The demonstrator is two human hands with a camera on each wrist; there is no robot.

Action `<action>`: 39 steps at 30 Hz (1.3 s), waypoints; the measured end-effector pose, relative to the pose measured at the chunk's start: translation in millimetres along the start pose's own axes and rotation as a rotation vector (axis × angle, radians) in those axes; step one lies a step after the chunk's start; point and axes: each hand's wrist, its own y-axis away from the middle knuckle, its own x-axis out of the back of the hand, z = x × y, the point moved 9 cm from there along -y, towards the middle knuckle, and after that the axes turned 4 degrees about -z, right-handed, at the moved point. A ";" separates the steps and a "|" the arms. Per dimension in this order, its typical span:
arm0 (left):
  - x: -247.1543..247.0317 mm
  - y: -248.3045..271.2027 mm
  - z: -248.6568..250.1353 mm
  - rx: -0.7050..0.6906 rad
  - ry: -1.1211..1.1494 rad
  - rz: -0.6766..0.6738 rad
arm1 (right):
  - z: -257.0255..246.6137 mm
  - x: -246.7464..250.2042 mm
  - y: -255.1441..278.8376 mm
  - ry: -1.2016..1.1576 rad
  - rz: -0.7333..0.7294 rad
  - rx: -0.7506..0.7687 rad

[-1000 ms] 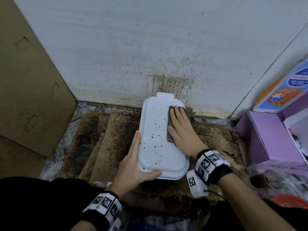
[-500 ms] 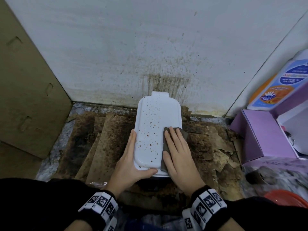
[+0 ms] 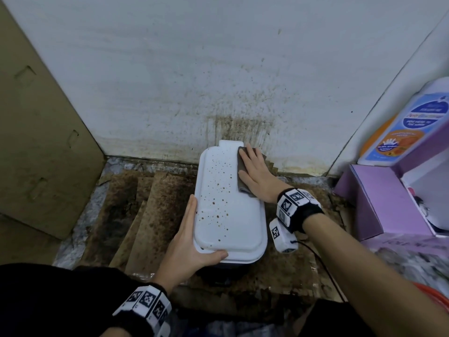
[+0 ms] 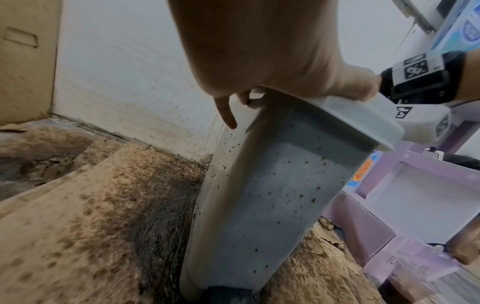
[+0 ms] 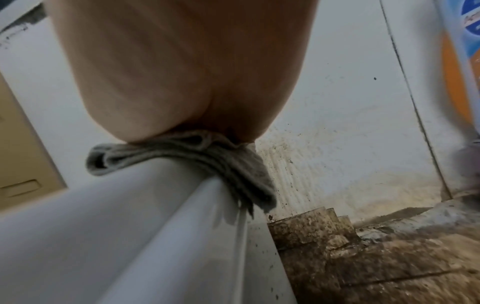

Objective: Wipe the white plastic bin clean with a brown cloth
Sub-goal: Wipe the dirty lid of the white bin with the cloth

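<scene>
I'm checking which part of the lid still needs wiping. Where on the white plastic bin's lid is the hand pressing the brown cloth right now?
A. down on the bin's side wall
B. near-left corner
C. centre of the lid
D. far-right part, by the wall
D: the right hand lies flat on the brown cloth at the far-right part of the white plastic bin, next to the stained wall.

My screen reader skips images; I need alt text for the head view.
A right hand presses a brown cloth flat on the far end of a speckled white plastic bin, which the left hand steadies at its near corner, on stained cardboard.
</scene>
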 end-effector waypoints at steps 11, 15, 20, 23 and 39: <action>-0.5 1.4 -2.0 -0.007 -0.038 0.005 | -22.7 -40.9 61.8 0.048 0.137 0.025; -0.8 2.3 -2.3 0.008 -0.023 0.012 | -39.2 -64.9 109.1 0.030 0.267 0.057; -0.9 3.1 -2.5 0.031 -0.017 0.015 | -46.0 -77.6 133.1 0.020 0.408 0.052; -1.0 3.5 -1.3 0.038 -0.006 0.013 | -43.8 -76.1 131.9 0.022 0.415 0.056; 4.7 5.4 -0.2 0.054 -0.005 -0.126 | -63.3 -80.4 120.6 0.371 0.383 -0.003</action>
